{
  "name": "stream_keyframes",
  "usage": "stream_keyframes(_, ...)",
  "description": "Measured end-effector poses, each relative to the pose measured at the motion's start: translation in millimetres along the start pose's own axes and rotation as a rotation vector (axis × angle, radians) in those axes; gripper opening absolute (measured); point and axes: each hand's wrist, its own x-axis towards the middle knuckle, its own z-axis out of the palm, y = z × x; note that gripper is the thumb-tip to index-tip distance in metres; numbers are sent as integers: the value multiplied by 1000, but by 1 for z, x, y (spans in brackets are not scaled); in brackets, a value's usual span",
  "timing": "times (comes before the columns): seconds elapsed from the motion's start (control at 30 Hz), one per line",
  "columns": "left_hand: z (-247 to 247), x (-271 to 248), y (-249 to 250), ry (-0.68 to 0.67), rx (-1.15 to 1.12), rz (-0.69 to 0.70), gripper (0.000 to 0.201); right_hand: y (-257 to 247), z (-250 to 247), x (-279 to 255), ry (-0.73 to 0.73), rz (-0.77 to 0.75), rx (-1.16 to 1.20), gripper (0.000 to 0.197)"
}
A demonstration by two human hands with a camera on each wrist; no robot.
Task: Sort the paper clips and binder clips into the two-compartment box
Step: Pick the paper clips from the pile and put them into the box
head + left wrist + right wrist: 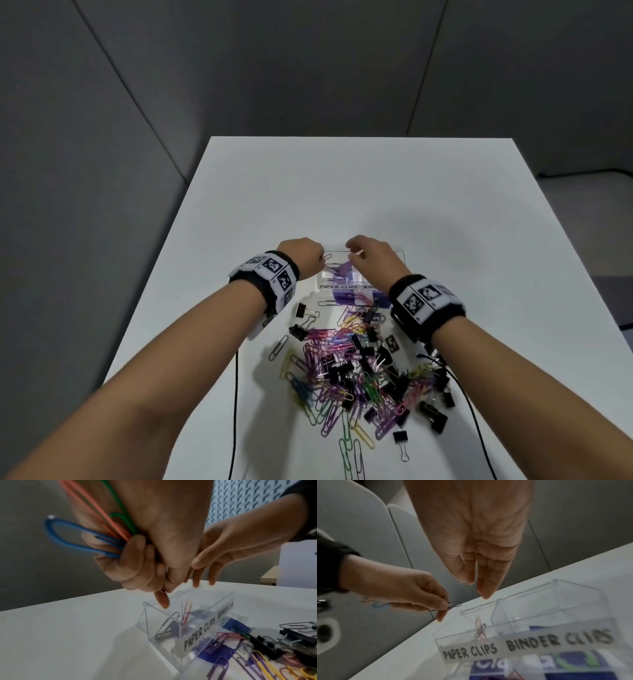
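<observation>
A clear two-compartment box (342, 286) (205, 627) (556, 642) is labelled PAPER CLIPS on the left and BINDER CLIPS on the right. A few paper clips (186, 614) lie in the left compartment. My left hand (320, 257) (163, 592) (445, 608) hovers over that compartment. It pinches a dark paper clip (453, 605) at the fingertips and grips blue, orange and green paper clips (82, 538) in the palm. My right hand (352, 250) (477, 586) hangs above the box's back rim, fingers straight, holding nothing. A mixed pile of paper clips and black binder clips (359, 370) lies in front of the box.
A blue printed sheet (236, 626) lies under the box's front edge. Thin black cables (235, 394) (476, 421) run from both wrists off the white table's (342, 192) near edge. A small square marker tag (393, 343) sits by the pile.
</observation>
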Motion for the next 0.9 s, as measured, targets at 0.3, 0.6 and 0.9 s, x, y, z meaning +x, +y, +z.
stream_keyframes(0.3,-14,28,48,417,-203,168,35,62,20,-60,-151,17,-232,21)
stream_keyframes(0.6,36,30,37,434,-586,75,31,86,37,-56,-141,-108,-455,40)
stream_keyframes(0.9,65,-4,15,492,-251,255,26,92,41,-56,-89,-90,-486,27)
